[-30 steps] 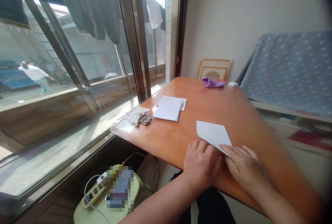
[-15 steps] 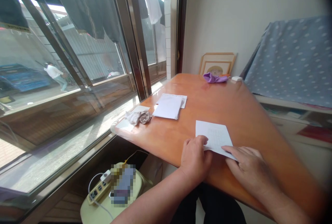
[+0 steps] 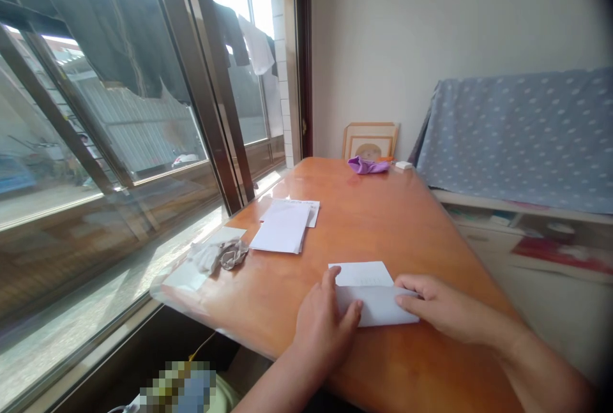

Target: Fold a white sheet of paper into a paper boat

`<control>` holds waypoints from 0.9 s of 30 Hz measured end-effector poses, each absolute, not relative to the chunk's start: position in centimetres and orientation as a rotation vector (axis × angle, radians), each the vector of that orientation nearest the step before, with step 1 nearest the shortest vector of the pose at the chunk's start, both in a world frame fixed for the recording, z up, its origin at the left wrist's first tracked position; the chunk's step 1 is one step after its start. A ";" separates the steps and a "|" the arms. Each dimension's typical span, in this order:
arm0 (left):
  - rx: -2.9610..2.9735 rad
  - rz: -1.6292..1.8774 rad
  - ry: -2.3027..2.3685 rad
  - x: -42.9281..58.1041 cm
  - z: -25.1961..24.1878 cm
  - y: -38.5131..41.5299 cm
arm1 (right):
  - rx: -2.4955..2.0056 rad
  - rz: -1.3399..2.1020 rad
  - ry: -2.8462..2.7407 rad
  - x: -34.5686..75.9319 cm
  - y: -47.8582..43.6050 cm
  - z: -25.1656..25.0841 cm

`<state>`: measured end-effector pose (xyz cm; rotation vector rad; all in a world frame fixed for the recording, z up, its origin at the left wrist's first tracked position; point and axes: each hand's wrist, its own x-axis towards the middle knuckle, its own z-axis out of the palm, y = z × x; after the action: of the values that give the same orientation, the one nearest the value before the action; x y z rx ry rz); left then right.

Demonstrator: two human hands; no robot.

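At the near edge of the counter (image 3: 383, 221) the white sheet (image 3: 378, 307) lies folded over itself, the left hand (image 3: 322, 330) pinning it with fingers spread flat, seemingly against sliding, while the right hand (image 3: 433, 306) pinches the flap's end in curled fingers.

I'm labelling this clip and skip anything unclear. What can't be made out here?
Head view:
1. Writing on the folded paper: too faint, and the left hand and right hand cover its near corners.
2. Whether the right hand pinches the folded paper or only presses it: curled fingers hide the contact.
3. The framed picture: too small, partly behind the purple cloth.
4. The thing at the bottom edge: pixelated, cut off.
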<state>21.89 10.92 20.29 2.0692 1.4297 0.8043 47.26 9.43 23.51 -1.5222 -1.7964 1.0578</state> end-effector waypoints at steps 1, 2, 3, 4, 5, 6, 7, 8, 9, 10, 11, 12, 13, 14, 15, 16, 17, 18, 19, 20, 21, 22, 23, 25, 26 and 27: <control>2.085 0.797 1.439 21.8 20.1 11.1 | -1.516 1.128 -1.804 47.3 10.1 23.5; 2.099 0.798 1.440 21.7 19.9 11.2 | -1.516 1.187 -1.804 47.3 10.6 23.5; 2.117 0.821 1.439 21.6 19.7 11.3 | -1.518 1.232 -1.792 47.3 11.0 23.4; 2.153 0.874 1.431 21.5 19.5 11.3 | -1.521 1.264 -1.770 47.3 11.3 23.4; 2.203 0.941 1.418 21.4 19.5 11.3 | -1.523 1.288 -1.741 47.2 11.5 23.3; 2.262 1.003 1.396 21.4 19.6 11.4 | -1.525 1.310 -1.713 47.2 11.5 23.3; 2.322 1.045 1.361 21.4 19.9 11.4 | -1.524 1.333 -1.690 47.2 11.4 23.3; 2.380 1.055 1.315 21.4 20.3 11.4 | -1.522 1.358 -1.672 47.2 11.3 23.3; 2.437 1.041 1.254 21.5 20.9 11.5 | -1.518 1.382 -1.657 47.2 11.1 23.3; 2.499 1.004 1.171 21.7 21.5 11.6 | -1.512 1.400 -1.642 47.2 11.0 23.2; 2.561 0.960 1.087 21.9 22.1 11.7 | -1.505 1.410 -1.625 47.2 10.9 23.1; 2.622 0.932 1.007 22.2 22.8 11.9 | -1.499 1.406 -1.604 47.2 11.0 22.9; 2.690 0.908 0.915 22.6 23.3 12.1 | -1.499 1.393 -1.582 47.2 11.1 22.6; 2.763 0.875 0.809 23.0 23.8 12.3 | -1.505 1.365 -1.561 47.2 11.2 22.2; 2.835 0.847 0.700 23.4 24.1 12.7 | -1.521 1.320 -1.545 47.2 11.4 21.8; 2.904 0.820 0.592 23.7 24.2 13.1 | -1.544 1.265 -1.539 47.2 11.6 21.3; 2.965 0.795 0.497 24.0 24.2 13.5 | -1.572 1.203 -1.543 47.2 11.8 20.9; 3.015 0.780 0.419 24.3 24.0 14.0 | -1.596 1.149 -1.552 47.2 12.0 20.5; 3.056 0.773 0.361 24.5 23.8 14.4 | -1.613 1.106 -1.565 47.2 12.1 20.2; 3.087 0.772 0.321 24.6 23.4 14.9 | -1.625 1.072 -1.581 47.2 12.2 20.0; 3.107 0.780 0.294 24.7 22.9 15.2 | -1.638 1.041 -1.600 47.2 12.2 19.8; 3.118 0.786 0.272 24.7 22.5 15.5 | -1.657 1.004 -1.624 47.2 12.2 19.7; 3.118 0.791 0.256 24.7 22.0 15.8 | -1.684 0.955 -1.655 47.2 12.2 19.7; 3.096 0.807 0.211 24.6 21.2 16.1 | -1.757 0.817 -1.729 47.3 12.1 19.8; 3.076 0.833 0.200 24.6 20.8 16.3 | -1.789 0.747 -1.763 47.4 12.0 19.8; 3.052 0.864 0.200 24.6 20.6 16.4 | -1.810 0.689 -1.790 47.5 12.0 19.8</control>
<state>24.58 16.37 20.57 3.0516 0.2004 0.8642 47.52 11.99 19.82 -1.8097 -1.7904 0.6887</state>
